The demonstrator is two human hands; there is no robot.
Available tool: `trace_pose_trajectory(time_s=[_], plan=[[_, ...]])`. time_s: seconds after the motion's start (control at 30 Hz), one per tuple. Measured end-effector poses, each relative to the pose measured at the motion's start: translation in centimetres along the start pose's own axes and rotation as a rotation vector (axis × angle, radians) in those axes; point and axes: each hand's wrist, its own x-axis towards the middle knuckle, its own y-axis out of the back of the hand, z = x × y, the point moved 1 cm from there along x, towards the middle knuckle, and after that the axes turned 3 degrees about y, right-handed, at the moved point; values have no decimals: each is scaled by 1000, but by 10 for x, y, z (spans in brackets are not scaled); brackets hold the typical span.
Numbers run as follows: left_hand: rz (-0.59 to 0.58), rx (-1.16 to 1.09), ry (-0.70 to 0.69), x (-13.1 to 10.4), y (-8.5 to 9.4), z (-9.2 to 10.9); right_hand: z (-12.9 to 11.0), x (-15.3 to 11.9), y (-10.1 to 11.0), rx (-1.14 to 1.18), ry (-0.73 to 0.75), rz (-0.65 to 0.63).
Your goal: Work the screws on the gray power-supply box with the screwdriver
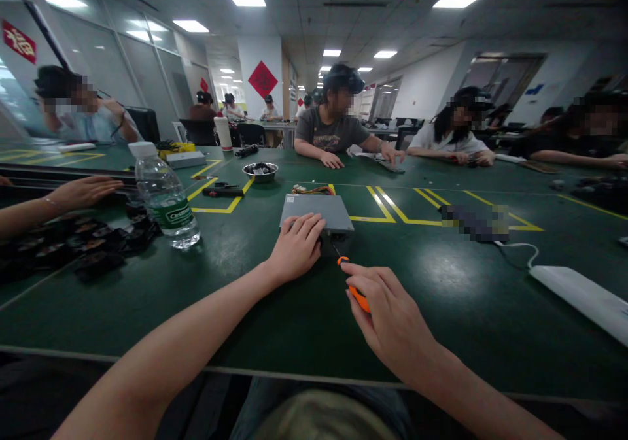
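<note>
A grey metal computer power supply (328, 208) lies on the green table in front of me, its power socket side facing me. My left hand (297, 247) rests over its near left edge, fingers on the top face and the thumb hidden, holding it. In my right hand (390, 312) is a screwdriver (360, 298) with an orange and black handle, gripped between thumb and fingers. Its thin shaft points at the front face of the power supply; whether the tip touches a screw is too small to tell. Coloured cables (311, 189) lie behind the metal case.
A water bottle (169, 204) stands at left, beside black parts (98, 253) and another person's hand (88, 191). A metal bowl (260, 173) of small parts and a black tool (223, 191) lie farther back. At right are a white device (579, 293) and cable. Across sits a co-worker (333, 123).
</note>
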Motion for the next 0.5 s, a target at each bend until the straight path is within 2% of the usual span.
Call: trace_pose_trajectory(time_s=[0.13, 0.27, 0.37, 0.5], plan=[[3, 8, 1, 0, 0, 0, 12, 4, 0, -117, 283, -104], [-9, 12, 1, 0, 1, 0, 26, 0, -9, -129, 484, -82], [-15, 1, 2, 0, 1, 0, 29, -4, -16, -49, 492, -40], [-12, -7, 4, 0, 1, 1, 25, -4, -18, 39, 373, 41]])
